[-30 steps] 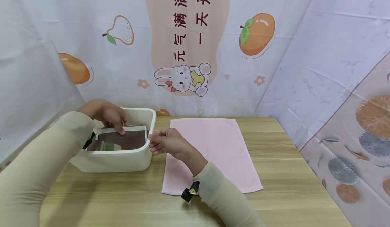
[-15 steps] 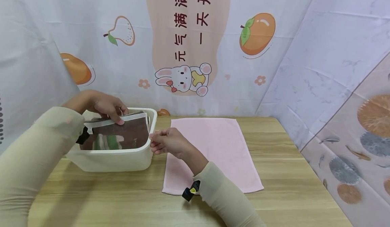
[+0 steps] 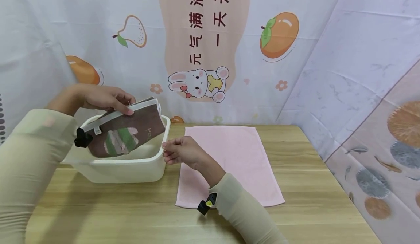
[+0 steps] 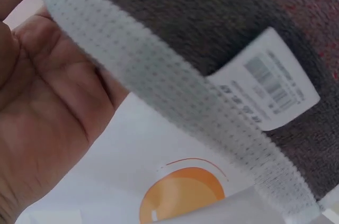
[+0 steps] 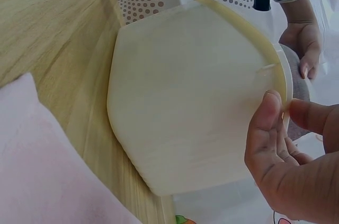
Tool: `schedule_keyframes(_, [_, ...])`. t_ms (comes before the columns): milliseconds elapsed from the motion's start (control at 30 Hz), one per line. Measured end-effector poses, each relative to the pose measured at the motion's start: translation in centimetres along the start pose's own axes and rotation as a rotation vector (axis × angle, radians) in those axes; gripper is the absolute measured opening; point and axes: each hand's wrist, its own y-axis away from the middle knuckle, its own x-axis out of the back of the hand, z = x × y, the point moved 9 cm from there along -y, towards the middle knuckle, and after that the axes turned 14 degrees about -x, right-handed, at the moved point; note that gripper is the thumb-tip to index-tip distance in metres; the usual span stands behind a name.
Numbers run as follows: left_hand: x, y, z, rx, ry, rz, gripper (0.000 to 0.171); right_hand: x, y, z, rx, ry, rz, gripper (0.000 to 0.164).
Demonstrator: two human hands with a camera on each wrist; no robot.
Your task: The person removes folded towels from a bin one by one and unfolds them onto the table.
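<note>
My left hand [image 3: 106,97] pinches a folded brown towel [image 3: 144,122] by its white hemmed edge. The towel has a green and pink striped motif, and its white label [image 4: 267,78] shows large in the left wrist view. It hangs tilted over a white plastic bin [image 3: 128,171], its lower edge overlapping the bin's opening in the head view. With thumb and fingers, my right hand [image 3: 182,151] grips the bin's right rim; in the right wrist view the rim [image 5: 283,70] passes between them.
A pink cloth [image 3: 226,164] lies flat on the wooden table [image 3: 315,185], to the right of the bin. Printed curtains [image 3: 210,25] stand behind and at both sides. Black wrist cameras are strapped to both arms.
The left hand has lifted the towel up and leftward from inside the bin, so more of its motif shows. The right hand stays on the rim.
</note>
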Motion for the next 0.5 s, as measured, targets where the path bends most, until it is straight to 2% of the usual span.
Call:
schedule_keyframes(100, [0.7,0.5,1.1,-0.052,-0.028,0.051,0.025,0.0,0.0,-0.1,0.005,-0.001,-0.001,0.014])
schedule_keyframes(233, [1.8,1.3,2.4,-0.101,-0.075,0.158,0.026,0.1,-0.1,0.0,0.009,0.006,-0.003,0.015])
schedule_keyframes(367, [2.9,2.0,3.5,-0.140,-0.097,0.295,0.027,0.1,0.0,-0.1,0.019,0.018,-0.001,0.017])
schedule_keyframes(500, [4.1,2.7,4.5,-0.179,-0.205,0.452,0.028,0.1,0.0,-0.2,0.025,0.025,0.000,0.017])
